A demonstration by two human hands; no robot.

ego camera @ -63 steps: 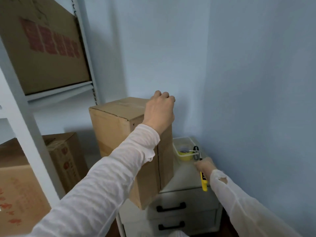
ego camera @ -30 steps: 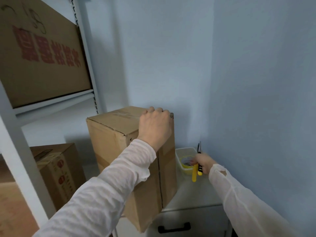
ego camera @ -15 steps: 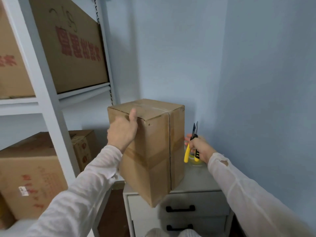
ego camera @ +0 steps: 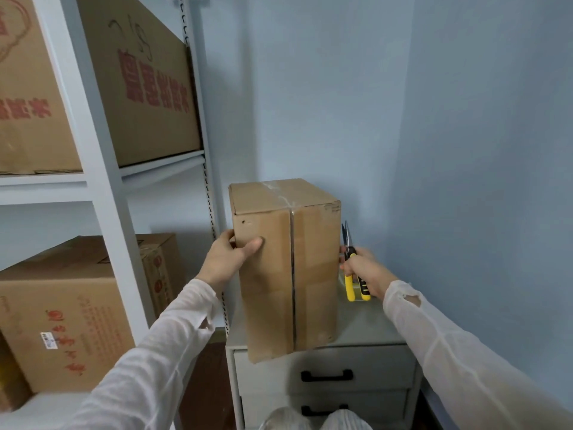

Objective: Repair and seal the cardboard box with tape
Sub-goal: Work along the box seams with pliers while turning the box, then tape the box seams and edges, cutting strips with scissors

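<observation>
A tall brown cardboard box stands upright on a grey drawer cabinet, its front seam running vertically down the middle and clear tape across its top. My left hand grips the box's left front edge, thumb on the front face, fingers round the side. My right hand is at the box's right side and grips yellow-handled scissors, blades pointing up. A clear container behind the scissors is mostly hidden.
A white metal shelf rack stands at the left with large printed cartons above and cartons below. Blue walls close in behind and on the right. The cabinet has two drawers with black handles.
My left hand has slid from the box's top down to its left front edge, and the box has turned its seamed face toward me. My right hand picked up the scissors and raised them beside the box.
</observation>
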